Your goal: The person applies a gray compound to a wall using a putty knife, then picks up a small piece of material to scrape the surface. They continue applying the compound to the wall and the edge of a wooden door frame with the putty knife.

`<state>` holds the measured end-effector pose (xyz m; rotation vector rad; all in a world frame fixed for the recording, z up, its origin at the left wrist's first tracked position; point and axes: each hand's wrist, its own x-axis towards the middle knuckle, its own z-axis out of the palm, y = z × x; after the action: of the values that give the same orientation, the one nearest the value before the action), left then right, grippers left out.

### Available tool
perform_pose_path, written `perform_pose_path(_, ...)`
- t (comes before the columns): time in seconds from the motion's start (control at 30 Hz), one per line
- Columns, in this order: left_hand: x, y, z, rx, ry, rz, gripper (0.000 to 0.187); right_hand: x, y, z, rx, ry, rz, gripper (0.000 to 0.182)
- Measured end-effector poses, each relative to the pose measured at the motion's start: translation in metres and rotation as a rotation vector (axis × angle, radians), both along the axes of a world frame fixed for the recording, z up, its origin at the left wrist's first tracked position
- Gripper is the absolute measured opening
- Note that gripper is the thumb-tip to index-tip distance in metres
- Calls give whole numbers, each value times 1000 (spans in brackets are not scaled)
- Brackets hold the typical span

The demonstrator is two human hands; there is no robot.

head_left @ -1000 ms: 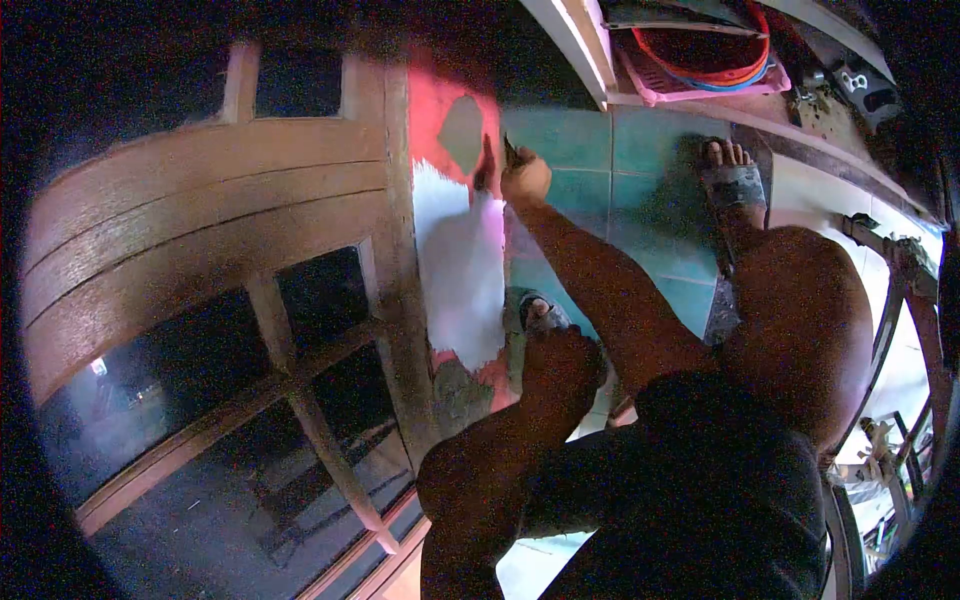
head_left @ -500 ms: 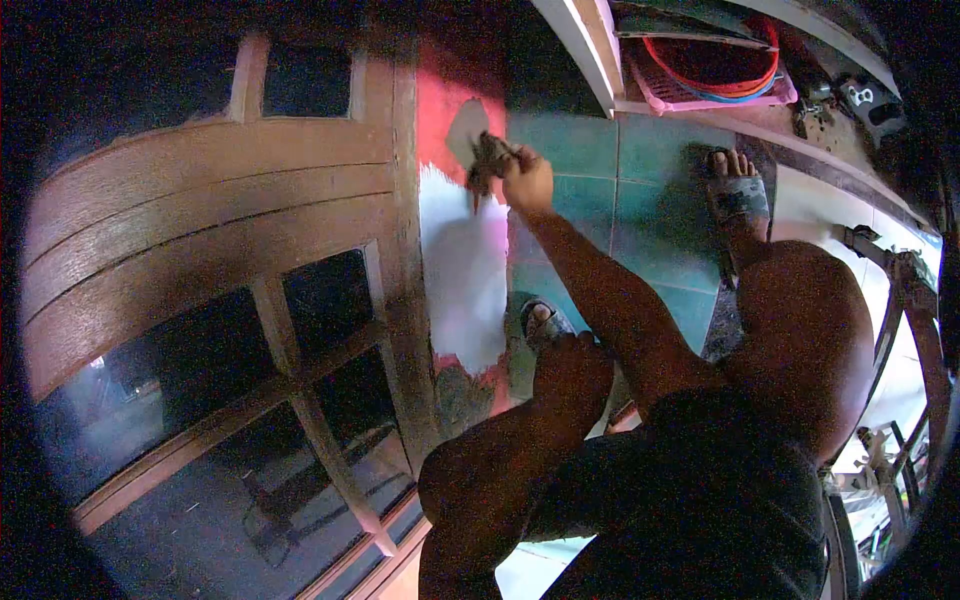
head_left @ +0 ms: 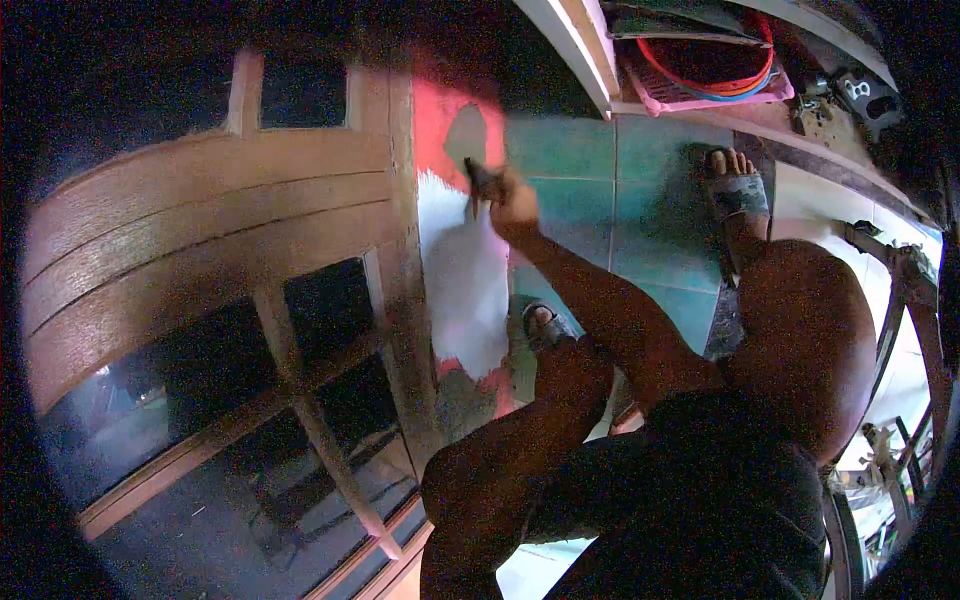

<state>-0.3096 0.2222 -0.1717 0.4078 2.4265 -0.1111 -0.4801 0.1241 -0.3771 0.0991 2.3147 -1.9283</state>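
Note:
My right hand (head_left: 514, 208) is closed round the handle of a dark brush (head_left: 482, 182), blurred by motion. The brush is at the upper edge of a wet-looking white painted area (head_left: 470, 295) on a narrow strip. Above the white, the strip is red (head_left: 432, 110) with a grey patch (head_left: 465, 138); more red and grey shows below it. The brush's shadow falls on the white. My left hand is out of view.
A wooden door or window frame (head_left: 200, 180) with dark panes fills the left. Green tiles (head_left: 570, 150) lie beside the strip, near my two sandalled feet (head_left: 545, 325). A pink basket (head_left: 700, 98) with red and blue loops stands upper right. Metal parts lie at far right.
My right hand and the brush have moved slightly down and left, toward the white area. The view has shifted a little.

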Motion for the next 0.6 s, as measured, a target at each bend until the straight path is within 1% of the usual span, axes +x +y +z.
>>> perform_pose_path(0.07,-4,1,5,-19,62,-11,15,-18,9,-9,-88,123,-319,34)
perform_pose_path(0.1,-3,-2,3,-21,64,-10,15,-27,10,-14,-89,125,-318,34)
perform_pose_path(0.17,-4,-12,-1,52,44,27,14,-50,9,-26,-80,-31,-325,33)
perform_pose_path(0.2,-6,-15,2,50,48,26,14,-62,3,-34,-82,-27,-326,33)
perform_pose_path(0.27,-9,-20,10,75,77,-13,14,-76,-9,-49,-46,16,-83,33)
perform_pose_path(0.3,-8,-21,10,75,78,-11,14,-71,-1,-30,45,-49,115,30)
perform_pose_path(0.33,-7,-23,9,95,117,-18,14,-66,-9,-30,45,-46,115,30)
perform_pose_path(0.4,-2,-22,5,117,157,-19,13,-52,-26,-28,151,-47,11,31)
perform_pose_path(0.43,2,-18,-2,95,109,-29,13,-39,-13,6,81,-46,27,32)
perform_pose_path(0.47,5,-15,-6,74,60,-42,13,-29,-4,20,81,-46,27,32)
perform_pose_path(0.5,4,-12,-3,75,59,-41,13,-18,5,28,59,34,95,30)
perform_pose_path(0.53,3,-6,3,78,15,-12,13,-9,11,31,39,111,166,28)
perform_pose_path(0.57,2,-1,6,80,-28,17,12,-1,11,27,-68,205,75,23)
perform_pose_path(0.6,3,0,5,79,-28,17,12,1,9,16,-69,205,75,23)
